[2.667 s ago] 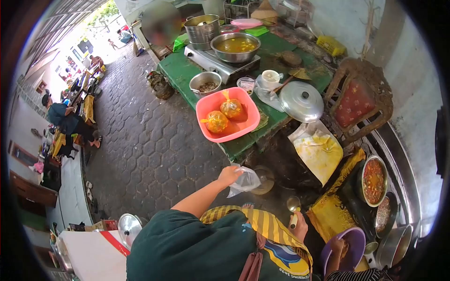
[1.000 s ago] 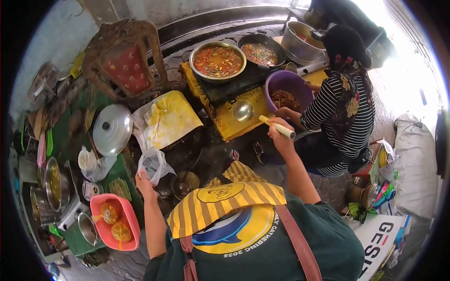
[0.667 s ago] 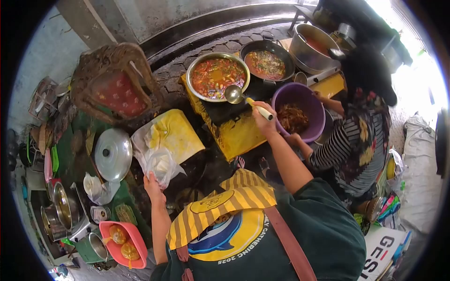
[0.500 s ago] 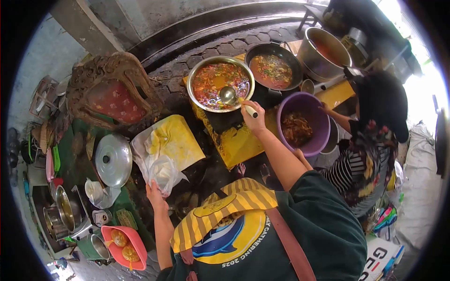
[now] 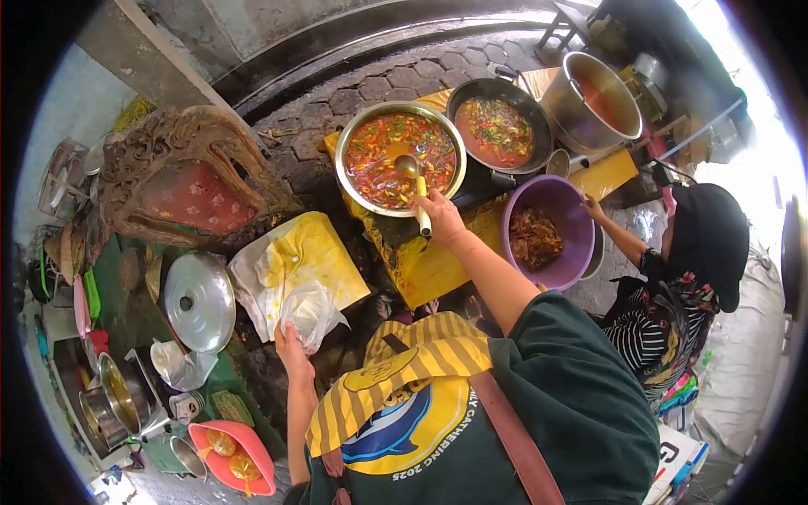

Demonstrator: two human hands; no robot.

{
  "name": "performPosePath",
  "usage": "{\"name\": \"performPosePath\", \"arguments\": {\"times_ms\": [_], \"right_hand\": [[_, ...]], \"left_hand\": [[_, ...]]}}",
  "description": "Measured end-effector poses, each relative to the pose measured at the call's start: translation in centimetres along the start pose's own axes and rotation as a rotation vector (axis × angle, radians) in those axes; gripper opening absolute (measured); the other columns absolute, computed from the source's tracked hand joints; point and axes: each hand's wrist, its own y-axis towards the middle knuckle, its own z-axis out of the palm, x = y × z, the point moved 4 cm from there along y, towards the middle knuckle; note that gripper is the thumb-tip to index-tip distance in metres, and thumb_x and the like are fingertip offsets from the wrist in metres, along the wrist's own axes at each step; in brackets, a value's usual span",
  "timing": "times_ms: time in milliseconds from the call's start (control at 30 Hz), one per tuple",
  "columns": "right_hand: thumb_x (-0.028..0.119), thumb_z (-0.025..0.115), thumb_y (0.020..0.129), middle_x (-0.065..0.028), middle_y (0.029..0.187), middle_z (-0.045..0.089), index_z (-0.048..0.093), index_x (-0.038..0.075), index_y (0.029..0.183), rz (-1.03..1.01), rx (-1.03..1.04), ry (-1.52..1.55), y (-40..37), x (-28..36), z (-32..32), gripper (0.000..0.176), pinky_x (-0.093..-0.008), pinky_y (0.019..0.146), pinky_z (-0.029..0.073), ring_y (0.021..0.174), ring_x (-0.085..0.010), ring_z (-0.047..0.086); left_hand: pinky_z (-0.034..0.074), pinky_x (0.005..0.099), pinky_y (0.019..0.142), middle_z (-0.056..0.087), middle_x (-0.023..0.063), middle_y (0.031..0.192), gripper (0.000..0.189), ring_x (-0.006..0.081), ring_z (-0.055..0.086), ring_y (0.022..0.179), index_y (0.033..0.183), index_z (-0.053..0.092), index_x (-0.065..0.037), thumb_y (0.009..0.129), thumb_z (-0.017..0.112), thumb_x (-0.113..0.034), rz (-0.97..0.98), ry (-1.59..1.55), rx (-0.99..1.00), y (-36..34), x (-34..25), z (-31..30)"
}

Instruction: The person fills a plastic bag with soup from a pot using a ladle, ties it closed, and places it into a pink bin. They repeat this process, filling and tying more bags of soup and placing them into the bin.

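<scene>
A wide metal pot (image 5: 343, 172) of red soup with chopped vegetables stands on the yellow-covered table. My right hand (image 5: 439, 216) is closed round the pale handle of a ladle (image 5: 422, 195), whose bowl sits in the soup near the pot's middle. Lower left, my left hand (image 5: 295, 349) holds an opened clear plastic bag (image 5: 309, 313) over the edge of a yellow-stained cloth (image 5: 311, 257). What is inside the bag is hard to make out.
Beyond the pot are a black wok (image 5: 502, 130) and a tall pot (image 5: 606, 105). A co-worker (image 5: 665, 286) touches a purple tub (image 5: 572, 261) at the right. Leftward are a carved chair (image 5: 198, 185), a round lid (image 5: 199, 301) and a pink basin (image 5: 261, 467) holding filled bags.
The ladle's bowl has gone down into the soup, and its handle stands more upright in view. The co-worker has leaned away from the purple tub.
</scene>
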Motion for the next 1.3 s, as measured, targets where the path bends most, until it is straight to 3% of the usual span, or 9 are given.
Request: {"name": "performPosePath", "arguments": {"times_ms": [167,267,433,533,767,833,867,1067,1300], "right_hand": [[-0.007,0.061,0.060,-0.0153,0.091,0.050,0.055,0.010,0.110,-0.019,-0.038,-0.038,0.2,0.1,-2.8,0.053,-0.0404,0.075,0.045,0.086,-0.0365,0.054],[-0.001,0.064,0.069,-0.0167,0.086,0.054,0.059,0.007,0.098,-0.061,-0.241,0.148,-0.6,0.6,-3.1,0.031,-0.0395,0.064,0.046,0.073,-0.0360,0.057],[0.002,0.063,0.075,-0.0157,0.079,0.055,0.061,0.006,0.095,-0.029,-0.283,0.246,-1.0,-0.3,-1.1,0.020,-0.0379,0.061,0.047,0.069,-0.0337,0.058],[0.005,0.062,0.078,-0.0136,0.079,0.057,0.063,0.007,0.094,0.138,-0.352,0.311,-1.2,-1.5,0.1,0.016,-0.0363,0.061,0.047,0.069,-0.0306,0.058],[0.010,0.059,0.083,-0.0098,0.085,0.061,0.062,0.005,0.096,0.388,-0.475,0.409,-1.8,-6.2,1.1,0.015,-0.0315,0.060,0.049,0.069,-0.0196,0.060],[0.011,0.057,0.085,-0.0088,0.085,0.061,0.060,0.004,0.101,0.800,-0.421,0.967,-2.5,-7.7,1.3,0.018,-0.0267,0.057,0.050,0.065,-0.0145,0.060],[0.013,0.056,0.087,-0.0090,0.081,0.060,0.058,0.002,0.103,0.828,-0.470,1.002,-2.3,-7.9,0.6,0.020,-0.0246,0.052,0.050,0.058,-0.0130,0.060],[0.016,0.057,0.087,-0.0093,0.073,0.058,0.058,0.002,0.098,0.873,-0.568,1.100,-2.8,-9.9,-1.7,0.018,-0.0274,0.045,0.050,0.052,-0.0162,0.059],[0.018,0.059,0.086,-0.0089,0.069,0.058,0.059,0.002,0.097,0.814,-0.476,0.998,-1.3,-8.1,-7.4,0.020,-0.0265,0.043,0.049,0.049,-0.0156,0.058]], "left_hand": [[0.038,0.0233,0.044,0.048,0.0003,0.082,0.037,0.0092,0.044,0.058,0.122,0.046,-0.009,0.090,0.050,-0.028,0.000,0.061,0.048,3.5,-1.3,4.3],[0.038,0.0245,0.045,0.050,0.0016,0.085,0.038,0.0102,0.044,0.058,0.123,0.046,-0.009,0.090,0.050,-0.027,-0.076,0.090,0.098,4.8,-1.8,6.8],[0.039,0.0256,0.051,0.052,0.0028,0.086,0.034,0.0103,0.044,0.058,0.120,0.047,-0.009,0.090,0.051,-0.024,-0.055,0.103,0.124,6.2,-3.4,10.3],[0.046,0.0297,0.051,0.049,0.0032,0.094,0.037,0.0136,0.052,0.072,0.121,0.045,-0.013,0.090,0.050,-0.031,-0.001,0.177,0.165,8.6,-1.7,10.4],[0.045,0.0296,0.049,0.050,0.0026,0.093,0.039,0.0139,0.053,0.072,0.123,0.043,-0.015,0.089,0.050,-0.033,-0.030,0.193,0.165,7.8,-2.6,12.4],[0.041,0.0261,0.050,0.050,0.0000,0.078,0.034,0.0085,0.044,0.060,0.118,0.047,-0.009,0.089,0.052,-0.026,-0.055,0.150,0.077,7.0,-3.8,13.5],[0.041,0.0261,0.050,0.050,0.0000,0.078,0.034,0.0085,0.044,0.060,0.118,0.047,-0.009,0.089,0.052,-0.026,-0.056,0.149,0.075,7.0,-3.9,14.0],[0.040,0.0251,0.043,0.045,0.0000,0.074,0.034,0.0093,0.046,0.060,0.119,0.045,-0.013,0.089,0.052,-0.028,-0.097,0.147,0.098,7.6,-3.9,17.5],[0.045,0.0292,0.046,0.055,0.0076,0.093,0.033,0.0135,0.053,0.066,0.117,0.046,-0.013,0.087,0.055,-0.025,-0.145,0.076,0.063,10.8,-0.6,23.4]]}}
